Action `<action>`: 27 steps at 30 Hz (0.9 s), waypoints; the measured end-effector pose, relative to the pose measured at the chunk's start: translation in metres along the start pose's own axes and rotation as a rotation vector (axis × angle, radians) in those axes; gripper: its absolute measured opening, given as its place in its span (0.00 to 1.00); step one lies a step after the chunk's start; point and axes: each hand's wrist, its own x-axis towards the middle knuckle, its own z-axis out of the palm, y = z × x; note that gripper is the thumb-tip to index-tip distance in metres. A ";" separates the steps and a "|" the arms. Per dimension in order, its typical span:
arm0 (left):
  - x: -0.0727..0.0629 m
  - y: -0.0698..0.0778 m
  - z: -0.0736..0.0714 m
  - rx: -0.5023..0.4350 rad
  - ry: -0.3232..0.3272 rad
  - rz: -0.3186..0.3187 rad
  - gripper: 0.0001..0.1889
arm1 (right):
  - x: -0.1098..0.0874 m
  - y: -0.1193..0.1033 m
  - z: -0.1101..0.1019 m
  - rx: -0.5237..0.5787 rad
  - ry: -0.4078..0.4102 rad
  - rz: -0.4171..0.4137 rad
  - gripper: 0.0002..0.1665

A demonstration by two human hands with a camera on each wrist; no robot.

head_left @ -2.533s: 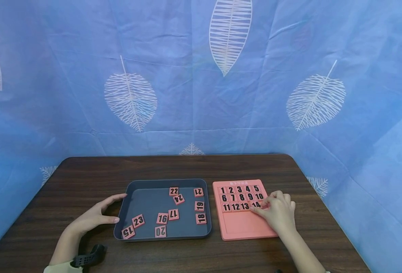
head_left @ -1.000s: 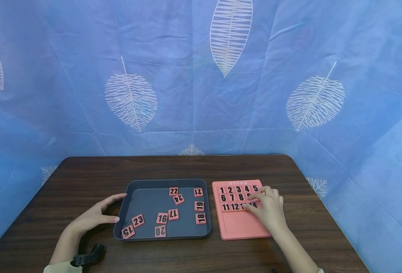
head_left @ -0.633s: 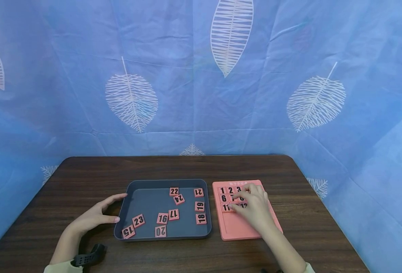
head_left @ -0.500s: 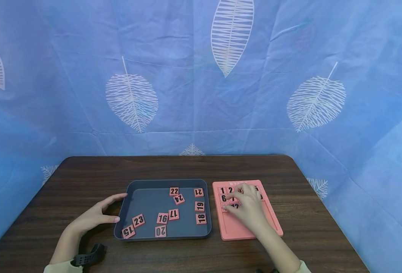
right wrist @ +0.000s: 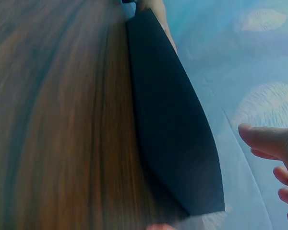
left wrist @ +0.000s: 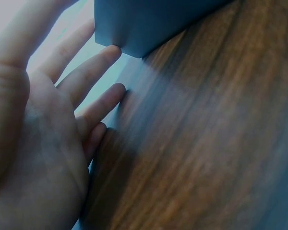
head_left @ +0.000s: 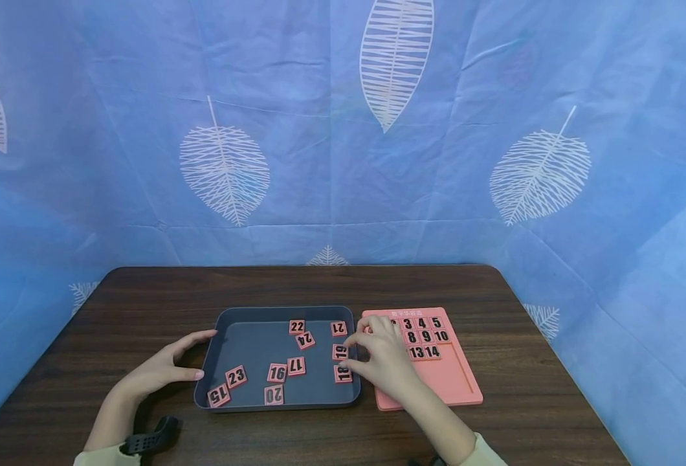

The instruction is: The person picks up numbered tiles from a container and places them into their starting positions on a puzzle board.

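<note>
A dark grey tray [head_left: 273, 315] holds several loose pink number tiles, such as tile 23 [head_left: 236, 377] and tile 15 [head_left: 219, 395]. My left hand [head_left: 162, 366] rests its fingertips against the tray's left side, fingers spread; the left wrist view shows them touching its outer wall. Over the tray's right rim hovers my right hand [head_left: 382, 359], thumb and fingers apart, holding nothing. Its fingertips are by tile 19 [head_left: 340, 351] and tile 18 [head_left: 341, 374]. The pink number board [head_left: 444, 382] lies beneath and right of this hand, with tiles in its upper rows, partly hidden by the hand.
A dark wooden table [head_left: 285, 440] bears the tray and the board side by side. Behind it hangs a blue cloth [head_left: 296, 162] with white leaf prints. A black strap [head_left: 151, 441] is at the left wrist.
My right hand has left tile 14 on the board and moved left across it to the tray's right rim. The left hand and the tray have stayed put.
</note>
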 end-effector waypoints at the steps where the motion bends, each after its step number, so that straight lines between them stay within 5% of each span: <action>1: 0.000 0.000 0.000 0.000 0.001 -0.003 0.36 | 0.001 -0.003 0.002 0.003 -0.003 -0.020 0.15; 6: 0.000 0.000 -0.001 0.004 0.001 -0.012 0.36 | 0.007 -0.014 0.012 0.025 -0.029 -0.106 0.16; 19: 0.002 0.000 -0.003 0.001 -0.002 -0.008 0.36 | 0.023 -0.049 0.038 0.037 -0.213 -0.147 0.16; 27: 0.003 -0.001 -0.004 0.000 -0.007 0.020 0.36 | 0.035 -0.070 0.061 0.014 -0.263 -0.310 0.15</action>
